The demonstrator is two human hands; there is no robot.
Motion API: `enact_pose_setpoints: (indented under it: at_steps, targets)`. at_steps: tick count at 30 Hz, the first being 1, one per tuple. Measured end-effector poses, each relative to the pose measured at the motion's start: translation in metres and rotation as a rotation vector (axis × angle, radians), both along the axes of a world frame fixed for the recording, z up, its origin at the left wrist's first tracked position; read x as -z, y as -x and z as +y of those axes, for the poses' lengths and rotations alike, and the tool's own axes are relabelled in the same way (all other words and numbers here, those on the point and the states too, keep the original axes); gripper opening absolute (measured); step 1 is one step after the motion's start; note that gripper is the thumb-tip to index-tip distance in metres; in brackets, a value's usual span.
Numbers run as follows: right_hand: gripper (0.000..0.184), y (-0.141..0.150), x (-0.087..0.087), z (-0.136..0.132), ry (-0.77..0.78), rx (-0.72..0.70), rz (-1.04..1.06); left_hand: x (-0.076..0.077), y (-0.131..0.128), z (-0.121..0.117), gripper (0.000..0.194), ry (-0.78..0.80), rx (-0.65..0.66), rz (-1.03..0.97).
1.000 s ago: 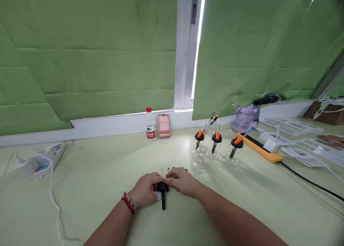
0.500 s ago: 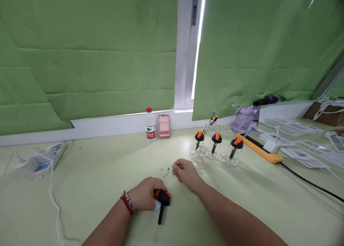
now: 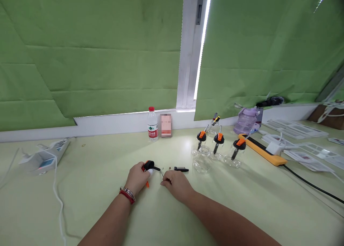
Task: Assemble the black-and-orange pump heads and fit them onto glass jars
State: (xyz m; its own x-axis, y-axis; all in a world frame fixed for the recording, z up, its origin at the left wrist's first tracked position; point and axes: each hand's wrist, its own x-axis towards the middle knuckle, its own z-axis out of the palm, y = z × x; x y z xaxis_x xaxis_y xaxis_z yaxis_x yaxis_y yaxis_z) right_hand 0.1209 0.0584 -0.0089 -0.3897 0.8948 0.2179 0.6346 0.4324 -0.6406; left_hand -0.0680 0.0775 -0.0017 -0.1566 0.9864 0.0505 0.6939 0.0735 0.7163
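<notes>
My left hand (image 3: 137, 179) is closed around a black-and-orange bottle lid (image 3: 148, 165), whose black stem points right. White shows at the thumb of this hand. Just to the right, my right hand (image 3: 177, 184) is pinched on a thin metal rod (image 3: 161, 173), its upper end close to the tip of the stem. Beyond the right hand, a black part with a spring (image 3: 181, 169) lies on the table. Two tiny pieces lie beside it, one of them a small brown piece (image 3: 170, 168). An open clear glass jar (image 3: 202, 163) stands to the right of these.
Several clear jars with black-and-orange lids (image 3: 218, 138) stand at the right, before a purple bottle (image 3: 245, 120). A water bottle (image 3: 152, 126) and a pink box-like item (image 3: 166, 126) are at the back. Power strips lie left (image 3: 57, 149) and right (image 3: 262, 151), with cables.
The lid in my left hand has turned from stem down to stem right and moved up and left. My right hand has come down and left with the rod, revealing the spring part.
</notes>
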Motion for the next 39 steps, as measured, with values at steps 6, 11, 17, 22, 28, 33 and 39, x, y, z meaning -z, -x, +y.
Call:
enact_pose_setpoints:
  at_steps: [6, 11, 17, 22, 28, 33, 39]
  targets:
    - [0.005, 0.002, 0.0, 0.0, -0.036, -0.024, -0.04, 0.003, 0.001, -0.001, 0.016, 0.02, -0.013, -0.046]
    - [0.012, 0.0, 0.004, -0.001, -0.024, 0.016, 0.053, -0.003, -0.002, -0.005, 0.022, 0.015, 0.058, -0.124]
    - [0.016, -0.004, 0.009, 0.003, 0.008, 0.137, 0.116, -0.013, -0.009, -0.013, 0.032, 0.032, 0.213, -0.346]
    - [0.012, -0.006, 0.007, 0.003, -0.026, 0.117, 0.105, -0.017, -0.013, -0.018, 0.036, 0.126, 0.316, -0.504]
    - [0.029, -0.014, -0.003, 0.007, -0.153, 0.177, 0.128, -0.016, -0.011, -0.014, 0.038, 0.142, 0.332, -0.581]
    - [0.033, -0.032, -0.01, 0.02, -0.19, 0.364, 0.309, -0.013, -0.008, -0.01, 0.034, 0.137, 0.21, -0.422]
    - [0.034, -0.04, -0.012, 0.023, -0.188, 0.422, 0.373, -0.008, -0.006, -0.008, 0.034, 0.086, 0.112, -0.229]
